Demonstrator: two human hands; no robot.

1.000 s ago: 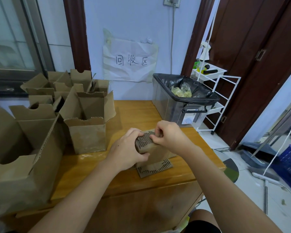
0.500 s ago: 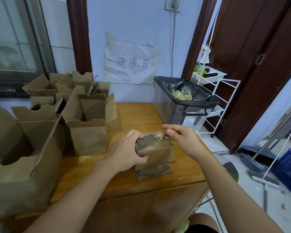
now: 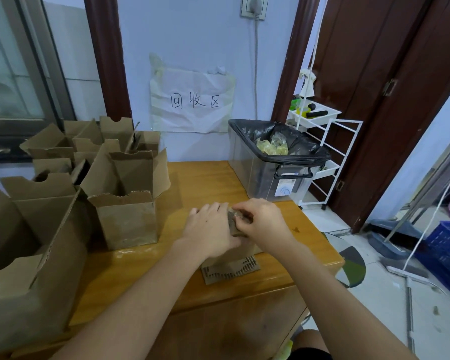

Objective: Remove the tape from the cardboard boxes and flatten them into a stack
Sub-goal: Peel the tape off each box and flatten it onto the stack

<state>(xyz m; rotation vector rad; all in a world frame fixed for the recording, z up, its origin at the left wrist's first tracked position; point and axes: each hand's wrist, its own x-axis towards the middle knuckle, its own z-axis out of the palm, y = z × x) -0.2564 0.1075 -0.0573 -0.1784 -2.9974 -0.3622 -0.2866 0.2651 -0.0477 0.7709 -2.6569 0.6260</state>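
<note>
- I keep my left hand (image 3: 209,229) laid over the top and the left side of the small cardboard box (image 3: 234,252). The fingers curve around it, so the box stays pressed down on the wooden table (image 3: 205,183) and does not slide when I pull.
- My right hand (image 3: 261,220) is at the top right edge of the same box. Its fingertips are pinched together on a piece of tape (image 3: 238,216), which looks crumpled and half transparent there. I judge this is the peeling step: one hand holds, the other one pulls.
- The two hands are close together, almost touching, and both are closed on something: the left on the box, the right on the tape.
- The box stands near the front right edge of the table, on top of a flat cardboard piece (image 3: 230,270) that shows under it. I think this piece is the start of the stack, so the box is worked just where it will be flattened.
- The bin with the black bag (image 3: 278,157) stands behind the box at the right end of the table, within easy reach of the right hand. It already contains yellowish crumpled tape, so I suppose the peeled strip belongs there.
- The open boxes (image 3: 125,198) wait on the left side, standing upright with flaps up, well apart from my working place. They seem to be not flattened yet, so much of the task remains.
</note>
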